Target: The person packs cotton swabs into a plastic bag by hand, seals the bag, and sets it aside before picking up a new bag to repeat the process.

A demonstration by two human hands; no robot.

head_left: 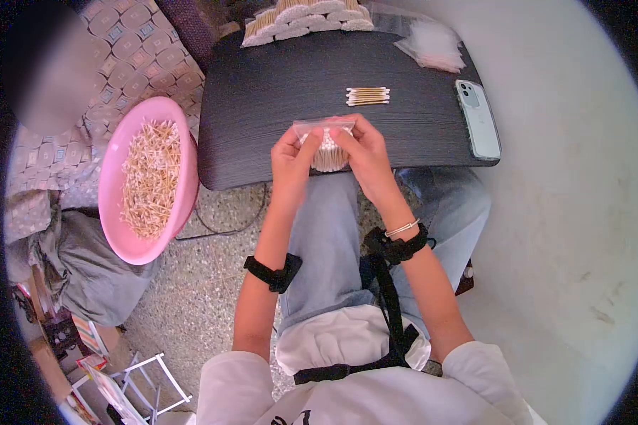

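Closest to us is our white shirt (361,395), and beyond it our left hand (292,150) and right hand (366,147) meet at the near edge of the dark bench (262,85), both closed on a clear bag of cotton swabs (329,160). We grip its upper part from either side; whether its bottom touches the bench we cannot tell. We judge it light, its film slick and limp, the thin sticks inside stiff but easily snapped, so the side edges near the mouth seem the best hold, with little squeeze. Just beyond the right hand lies a row of loose swabs (368,95); farther to its right, a phone (480,124). Left of the left hand, well apart, is a pink basin (189,163) of swabs.
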